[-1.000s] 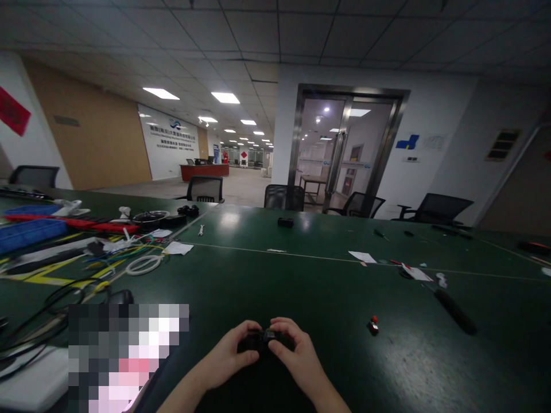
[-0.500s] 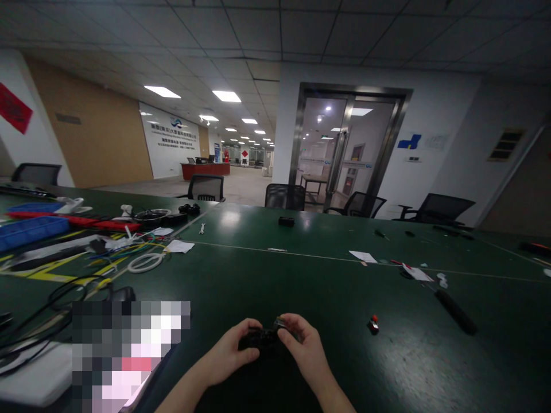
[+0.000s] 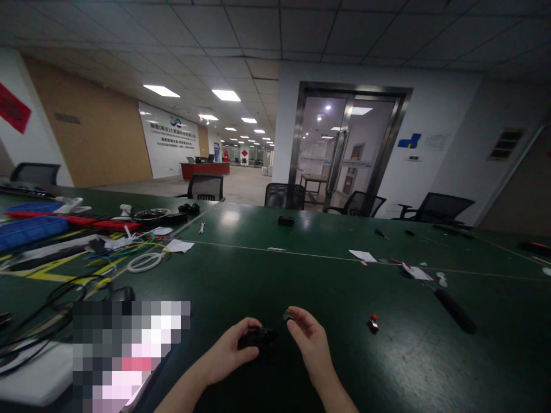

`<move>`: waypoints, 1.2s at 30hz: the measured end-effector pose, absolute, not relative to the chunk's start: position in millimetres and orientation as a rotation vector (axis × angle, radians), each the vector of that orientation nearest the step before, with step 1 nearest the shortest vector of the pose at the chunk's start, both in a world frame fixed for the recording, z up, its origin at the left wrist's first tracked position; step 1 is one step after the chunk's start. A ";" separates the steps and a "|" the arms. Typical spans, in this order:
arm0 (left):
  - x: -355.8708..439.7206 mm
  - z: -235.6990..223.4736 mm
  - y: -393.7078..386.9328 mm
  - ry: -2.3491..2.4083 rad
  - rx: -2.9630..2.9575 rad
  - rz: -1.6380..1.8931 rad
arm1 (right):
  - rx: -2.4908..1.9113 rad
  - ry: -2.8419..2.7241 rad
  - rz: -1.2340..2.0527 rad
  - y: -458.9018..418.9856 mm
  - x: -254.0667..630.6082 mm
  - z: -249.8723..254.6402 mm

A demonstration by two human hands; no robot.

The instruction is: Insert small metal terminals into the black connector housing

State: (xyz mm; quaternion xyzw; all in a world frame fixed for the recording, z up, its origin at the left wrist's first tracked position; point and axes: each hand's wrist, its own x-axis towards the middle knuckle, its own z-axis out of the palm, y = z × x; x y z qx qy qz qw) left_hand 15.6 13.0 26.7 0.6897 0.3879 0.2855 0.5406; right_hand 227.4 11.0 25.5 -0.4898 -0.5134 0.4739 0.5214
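Observation:
My left hand (image 3: 236, 350) is closed around a small black box-like part (image 3: 264, 337) low over the green table, thumb in front and fingers behind. Between the thumb and fingertips of my right hand (image 3: 309, 338) is a small dark grey metallic piece (image 3: 288, 315), too small to name. A gap separates that piece from the black part. To the right of my right hand lies a little red-topped metallic component (image 3: 373, 323) on the table.
A black-handled tool (image 3: 455, 310) lies at the right. Tangled black cables (image 3: 55, 304), a white box (image 3: 37, 373) and a blurred-out bright object (image 3: 133, 358) are at the left. Farther back stand blue trays (image 3: 34, 232), a wrench (image 3: 202, 228) and a black block (image 3: 286, 221).
My right hand has moved slightly right and up, carrying the small metallic piece away from the black part. My left hand keeps its grip in nearly the same place.

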 end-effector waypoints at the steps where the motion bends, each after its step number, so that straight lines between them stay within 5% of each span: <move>1: 15.2 25.6 13.2 0.917 1.642 0.681 | -1.182 -1.211 1.135 11.1 228.2 25.0; 36: 12.3 30.1 12.0 0.938 1.656 0.644 | -1.162 -1.017 1.095 14.0 231.8 15.9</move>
